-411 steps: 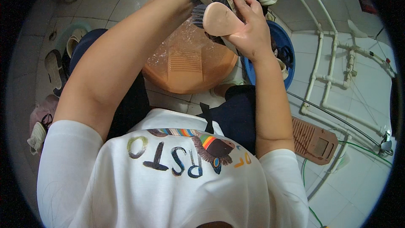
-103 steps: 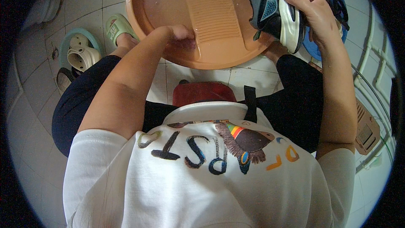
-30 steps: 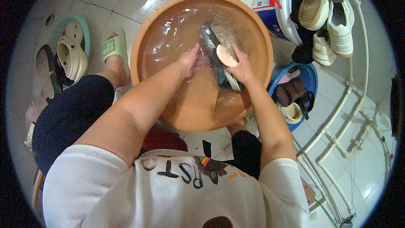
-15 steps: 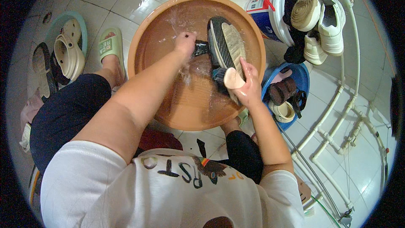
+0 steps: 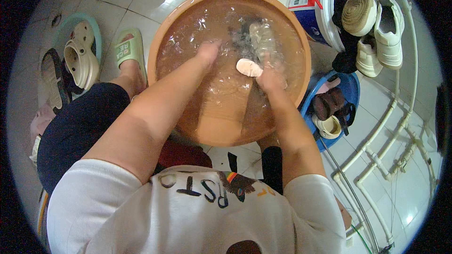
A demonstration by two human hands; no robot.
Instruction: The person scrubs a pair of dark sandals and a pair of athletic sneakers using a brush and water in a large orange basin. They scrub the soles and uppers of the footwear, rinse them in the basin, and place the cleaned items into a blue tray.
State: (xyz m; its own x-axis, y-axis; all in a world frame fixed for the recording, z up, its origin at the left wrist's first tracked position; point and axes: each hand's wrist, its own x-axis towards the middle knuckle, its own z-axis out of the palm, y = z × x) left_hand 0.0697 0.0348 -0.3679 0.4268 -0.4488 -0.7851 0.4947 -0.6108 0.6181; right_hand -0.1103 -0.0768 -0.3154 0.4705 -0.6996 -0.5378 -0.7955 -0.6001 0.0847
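A sandal [image 5: 262, 37] with a pale sole and dark sides lies under rippling water in the round orange-brown basin [image 5: 159, 42]. My right hand [image 5: 272, 77] is partly in the water at the sandal's near end. It is closed around a scrubbing brush [image 5: 248, 67], whose pale rounded end sticks out beside the thumb; its bristles are hidden. My left hand [image 5: 209, 52] dips into the water left of the sandal. Its fingers are blurred by splashes, so their grip does not show. A ribbed washboard surface [image 5: 222, 115] slopes down the basin's near side.
Right of the basin stand a white-and-blue bucket [image 5: 310, 11], white sneakers [image 5: 389, 33] and a blue tub [image 5: 356, 89] of footwear. Pale pipes [image 5: 394, 108] run along the right wall. On the left are a teal basin [image 5: 97, 33], cream clogs [image 5: 81, 61] and my foot in a green slipper [image 5: 128, 47].
The sandal has gone from above the water to beneath the surface. My right hand has lowered with it and the brush. Water now ripples across the basin.
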